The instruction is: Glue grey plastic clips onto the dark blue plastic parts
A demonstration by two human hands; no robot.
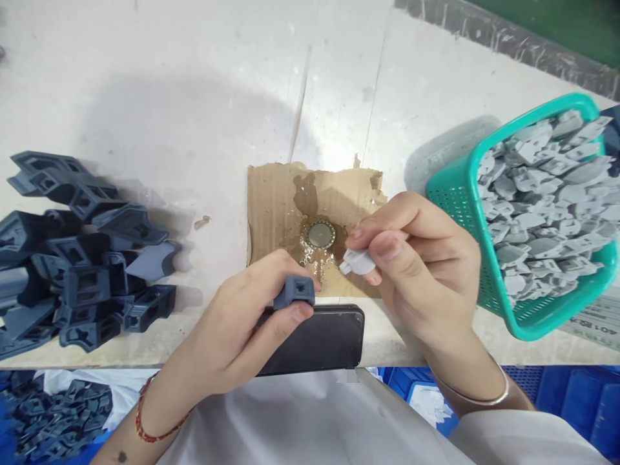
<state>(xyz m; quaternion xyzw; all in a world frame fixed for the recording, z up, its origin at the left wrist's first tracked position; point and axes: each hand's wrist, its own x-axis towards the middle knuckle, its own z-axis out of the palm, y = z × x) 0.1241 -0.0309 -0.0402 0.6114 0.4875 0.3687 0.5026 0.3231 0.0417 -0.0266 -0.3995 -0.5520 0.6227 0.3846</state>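
Observation:
Between thumb and fingers, my left hand [242, 323] grips a dark blue-grey plastic block [299, 290] whose end with a small hole faces up. My right hand [426, 265] pinches a small light-grey plastic piece [357, 261] with a narrow tip pointing left. The two parts are apart. Beyond them a bottle cap [320, 234], filled with greyish liquid, lies on a piece of brown cardboard [271, 206]. Wet, shiny spots surround the cap. Below my left hand a black phone [334, 336] lies at the table edge, partly covered by the hand.
Several dark blue-grey blocks [87, 278] are piled on the table at left. A green basket [526, 329] full of light-grey pieces stands at right. Below the table edge are more dark parts [58, 413] at left and blue crates [571, 400] at right.

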